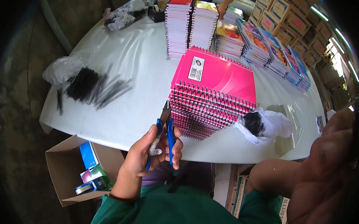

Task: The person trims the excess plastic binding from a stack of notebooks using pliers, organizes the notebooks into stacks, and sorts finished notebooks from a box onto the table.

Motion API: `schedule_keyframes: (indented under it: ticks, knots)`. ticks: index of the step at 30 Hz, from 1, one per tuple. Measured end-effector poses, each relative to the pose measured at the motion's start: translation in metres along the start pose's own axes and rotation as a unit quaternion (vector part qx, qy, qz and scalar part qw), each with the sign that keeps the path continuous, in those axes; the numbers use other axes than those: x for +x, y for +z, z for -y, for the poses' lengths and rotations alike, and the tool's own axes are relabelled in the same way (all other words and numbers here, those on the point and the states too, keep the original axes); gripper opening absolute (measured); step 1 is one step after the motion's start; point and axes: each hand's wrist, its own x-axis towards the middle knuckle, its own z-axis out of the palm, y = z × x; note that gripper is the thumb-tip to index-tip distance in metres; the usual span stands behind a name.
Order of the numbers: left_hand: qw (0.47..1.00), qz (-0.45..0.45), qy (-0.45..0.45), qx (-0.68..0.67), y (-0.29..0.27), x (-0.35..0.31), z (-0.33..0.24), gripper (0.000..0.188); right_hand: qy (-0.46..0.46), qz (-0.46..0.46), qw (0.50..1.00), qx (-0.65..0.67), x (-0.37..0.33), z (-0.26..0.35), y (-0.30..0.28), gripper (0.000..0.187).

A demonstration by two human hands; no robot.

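My left hand (146, 150), palm up, is closed around blue-handled wire cutters (170, 139). The jaws point away from me and end beside the near left corner of a stack of pink spiral notebooks (224, 78). Something whitish (154, 147) shows between my thumb and fingers. The notebooks are piled with their black coils at alternating sides, and the top one carries a white label. My right hand (328, 156) is raised at the far right, very close and dark. Its fingers are partly hidden at the rim, so what they hold is unclear.
Loose black coils (83, 85) lie at the left of the white table (144, 107), others in a white bag (274, 127) at right. Notebook stacks (178, 33) stand behind. A co-worker's hand (222, 10) touches them. An open carton (62, 175) sits below left.
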Motion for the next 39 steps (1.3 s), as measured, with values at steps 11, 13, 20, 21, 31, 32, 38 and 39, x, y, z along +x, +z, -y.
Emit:
schedule_keyframes:
  ticks: [11,13,20,21,31,32,38,39]
  knots:
    - [1.000,0.009,-0.010,0.025,0.000,0.000,-0.001,0.058,0.024,0.021,0.999,0.005,0.002,-0.009,0.002,0.039]
    - [1.000,0.020,-0.007,0.018,0.001,0.000,0.000,0.058,0.026,0.025,0.999,0.006,0.002,-0.009,0.003,0.040]
    - [0.998,0.057,-0.017,0.009,0.001,0.007,0.006,0.061,0.034,0.112,0.992,-0.057,0.006,-0.012,0.023,0.043]
    - [0.997,0.072,0.001,-0.017,0.001,0.008,0.008,0.062,0.040,0.133,0.987,-0.077,0.006,-0.014,0.032,0.044]
    - [0.991,0.112,-0.004,-0.075,-0.008,0.013,0.006,0.059,0.169,0.170,0.875,-0.421,-0.039,-0.068,0.091,0.052]
    - [0.986,0.130,-0.007,-0.102,-0.007,0.013,0.005,0.058,0.166,0.166,0.873,-0.428,-0.041,-0.069,0.091,0.053]
    - [0.718,-0.255,0.194,0.618,0.026,0.016,0.014,0.039,0.149,0.154,0.876,-0.432,-0.044,-0.073,0.094,0.057]
    - [0.752,-0.235,0.179,0.589,0.024,0.016,0.014,0.041,0.159,0.162,0.873,-0.432,-0.042,-0.071,0.095,0.058]
